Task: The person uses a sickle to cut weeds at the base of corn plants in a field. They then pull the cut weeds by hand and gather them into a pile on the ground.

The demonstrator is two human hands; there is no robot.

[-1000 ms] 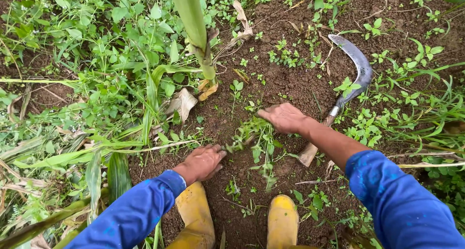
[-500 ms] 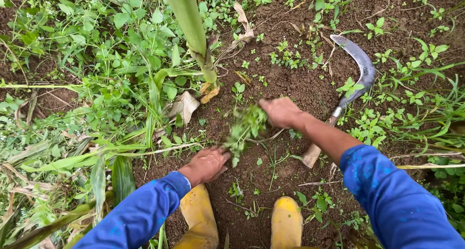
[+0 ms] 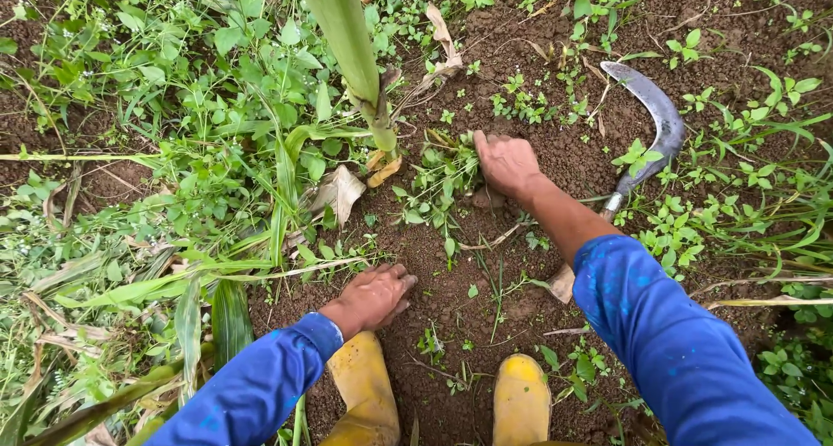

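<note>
While the left hand rests on the bare soil with its fingers curled and the knuckles pressing the ground, the right hand reaches forward to a clump of small weeds near the base of a thick green stalk. The right fingers lie bent over the weeds and the soil; whether they grasp any stems cannot be told, and the left fingers enclose nothing visible. The weeds lie just to the left of the right hand, between it and the stalk. A sickle lies on the ground to the right of the right forearm, its curved blade pointing away and its wooden handle partly hidden behind the blue sleeve. Two yellow boots stand at the lower edge, just below the left hand. Dense grass covers the left side.
</note>
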